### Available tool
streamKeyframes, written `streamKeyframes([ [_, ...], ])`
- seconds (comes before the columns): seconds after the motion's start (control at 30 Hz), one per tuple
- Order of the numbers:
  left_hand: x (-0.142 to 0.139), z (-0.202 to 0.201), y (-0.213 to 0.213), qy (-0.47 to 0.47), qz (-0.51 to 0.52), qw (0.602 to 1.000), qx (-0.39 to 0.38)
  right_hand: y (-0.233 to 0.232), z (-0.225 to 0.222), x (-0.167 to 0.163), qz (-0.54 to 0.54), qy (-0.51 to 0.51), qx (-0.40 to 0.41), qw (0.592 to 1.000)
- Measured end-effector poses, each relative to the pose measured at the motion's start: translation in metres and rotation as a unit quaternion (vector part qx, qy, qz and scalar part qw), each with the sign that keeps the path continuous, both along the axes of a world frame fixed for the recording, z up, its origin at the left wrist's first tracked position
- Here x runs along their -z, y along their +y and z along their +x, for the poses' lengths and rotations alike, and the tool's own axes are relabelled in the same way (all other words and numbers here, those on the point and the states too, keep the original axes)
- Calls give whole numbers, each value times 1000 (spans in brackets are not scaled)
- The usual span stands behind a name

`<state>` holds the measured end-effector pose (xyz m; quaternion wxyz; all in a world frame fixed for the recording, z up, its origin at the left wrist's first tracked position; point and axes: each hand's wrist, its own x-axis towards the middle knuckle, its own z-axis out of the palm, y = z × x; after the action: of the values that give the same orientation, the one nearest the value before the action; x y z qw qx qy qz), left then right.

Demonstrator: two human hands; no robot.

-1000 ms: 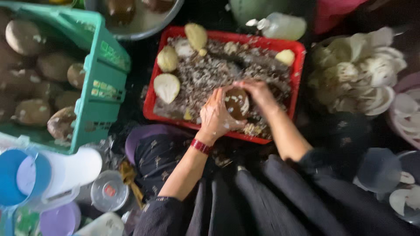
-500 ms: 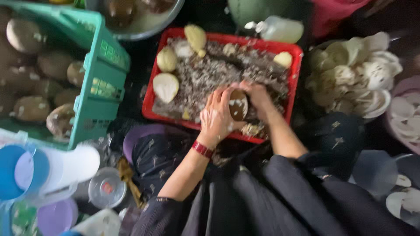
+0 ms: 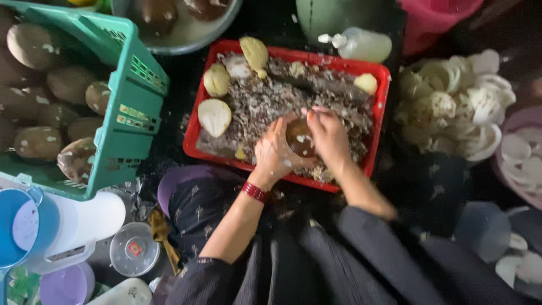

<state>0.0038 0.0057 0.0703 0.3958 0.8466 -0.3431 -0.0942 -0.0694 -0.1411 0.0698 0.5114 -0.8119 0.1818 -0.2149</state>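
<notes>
A red tray [image 3: 195, 127] heaped with brown peelings [image 3: 265, 101] sits at the centre of a crowded work area, several pale peeled pieces [image 3: 214, 117] lying along its far and left edges. To the left, a green basket [image 3: 132, 107] holds unpeeled brown roots [image 3: 68, 85]; beyond the tray stand a metal bowl [image 3: 180, 34] and a clear plastic bottle [image 3: 361, 44] on its side. To the right, a heap of white slices [image 3: 457, 107] rests well apart from the tray, and a white jug [image 3: 79, 220] and a small round tin [image 3: 134, 248] lie near the person's left elbow.

Over the tray's near edge, the left hand [image 3: 274, 155] cups a round brown root [image 3: 298, 138] from the side, fingers curled around it, a red bangle [image 3: 254, 192] at the wrist. The right hand [image 3: 327, 138] grips the same root from the other side, fingers bent over its top. Both forearms angle inward from dark sleeves.
</notes>
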Motion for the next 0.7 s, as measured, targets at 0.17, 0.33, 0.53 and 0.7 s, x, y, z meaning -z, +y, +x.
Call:
streamKeyframes([
  [0.17, -2, 1, 1, -34, -20, 998, 38, 16, -19, 2, -228, 0, 16, 974],
  [0.33, -8, -11, -4, -87, 23, 996, 23, -15, 15, 4, 292, 111, 5, 950],
  [0.53, -11, -9, -2, -100, 3, 994, 33, 23, -27, 29, -276, -48, 53, 959],
  [0.7, -27, -17, -9, -141, 78, 987, 27, -33, 10, 62, 287, 84, -16, 954],
])
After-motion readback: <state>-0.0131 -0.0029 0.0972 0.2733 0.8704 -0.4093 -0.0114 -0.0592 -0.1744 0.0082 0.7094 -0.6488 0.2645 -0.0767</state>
